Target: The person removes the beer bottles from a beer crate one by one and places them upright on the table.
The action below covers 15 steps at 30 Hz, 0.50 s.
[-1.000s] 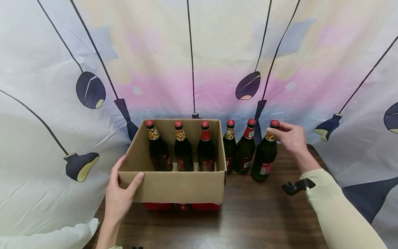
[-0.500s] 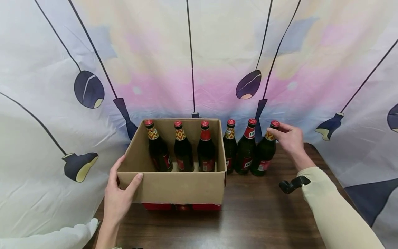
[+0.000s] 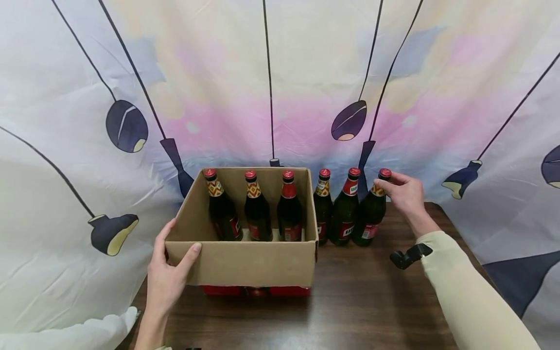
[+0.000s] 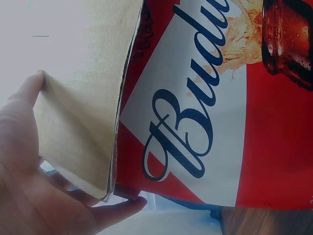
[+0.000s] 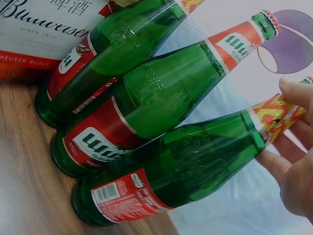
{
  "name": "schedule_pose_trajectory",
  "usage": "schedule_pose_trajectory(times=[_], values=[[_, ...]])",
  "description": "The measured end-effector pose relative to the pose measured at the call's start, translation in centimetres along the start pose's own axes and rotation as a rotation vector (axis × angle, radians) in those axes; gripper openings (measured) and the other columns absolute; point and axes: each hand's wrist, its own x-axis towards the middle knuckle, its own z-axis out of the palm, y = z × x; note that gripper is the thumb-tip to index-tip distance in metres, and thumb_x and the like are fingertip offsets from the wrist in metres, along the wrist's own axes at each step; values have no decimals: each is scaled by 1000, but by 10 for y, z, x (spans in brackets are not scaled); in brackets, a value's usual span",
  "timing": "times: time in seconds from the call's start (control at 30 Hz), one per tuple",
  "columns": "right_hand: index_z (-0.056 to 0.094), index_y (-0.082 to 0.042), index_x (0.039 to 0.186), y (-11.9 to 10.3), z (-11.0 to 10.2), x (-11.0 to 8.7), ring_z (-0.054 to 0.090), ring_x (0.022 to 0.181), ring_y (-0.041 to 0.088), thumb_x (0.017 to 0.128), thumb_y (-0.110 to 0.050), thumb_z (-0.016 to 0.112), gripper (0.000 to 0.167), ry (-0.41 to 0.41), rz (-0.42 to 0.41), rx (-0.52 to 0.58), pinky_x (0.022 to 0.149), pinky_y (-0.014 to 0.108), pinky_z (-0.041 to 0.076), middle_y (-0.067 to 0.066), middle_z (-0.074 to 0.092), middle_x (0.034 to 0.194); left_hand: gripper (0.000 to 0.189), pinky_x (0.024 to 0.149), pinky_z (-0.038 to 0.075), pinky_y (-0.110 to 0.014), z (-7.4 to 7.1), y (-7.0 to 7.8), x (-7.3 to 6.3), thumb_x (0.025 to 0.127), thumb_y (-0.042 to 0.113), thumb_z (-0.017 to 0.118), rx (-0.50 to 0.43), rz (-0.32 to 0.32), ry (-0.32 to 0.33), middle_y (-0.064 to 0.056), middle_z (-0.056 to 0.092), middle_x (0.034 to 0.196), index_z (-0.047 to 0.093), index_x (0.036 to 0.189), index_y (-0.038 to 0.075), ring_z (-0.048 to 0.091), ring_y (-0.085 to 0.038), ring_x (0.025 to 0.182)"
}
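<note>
Pinching a red-capped green glass bottle (image 3: 370, 218) by its yellow-patterned neck, the right hand (image 3: 407, 194) held it on the brown wooden bench (image 3: 350, 301), right of the open tan cardboard box (image 3: 249, 265) beyond two similar bottles (image 3: 344, 221); the left hand (image 3: 167, 277) gripped the box's near-left corner.

Beside my left fingers (image 4: 27, 93), script "Bud…" runs on the beer carton (image 4: 274, 161); farthest from my right fingers (image 5: 297, 94), it reads "Budweiser", "SINCE 1876", "…HEUSER-BUSCH". The green beer bottle (image 5: 181, 166) they hold shows a barcode (image 5: 106, 192); lettering on the neighbouring bottle (image 5: 164, 93) I can't decipher.
</note>
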Motion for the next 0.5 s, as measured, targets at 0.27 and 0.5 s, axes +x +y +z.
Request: schedule_pose_trajectory(times=[0.27,0.5], values=[[58,-13,153,-39,2,-14,58,140,26,98,-39,76,63,115,-208,24,112,40,50,11,61,152,78,88,40,-19,1,-1,1,98,31,76,-3,-11,-8,-8,47,158,35,163,44,47,-12,122],[72,-3,134,-86,48,-38,70,104,0,94,-18,82,44,23,-315,277,88,15,54,20,71,133,78,88,39,-20,1,-1,0,98,31,76,-8,-1,-5,-8,47,158,35,163,44,47,-12,121]])
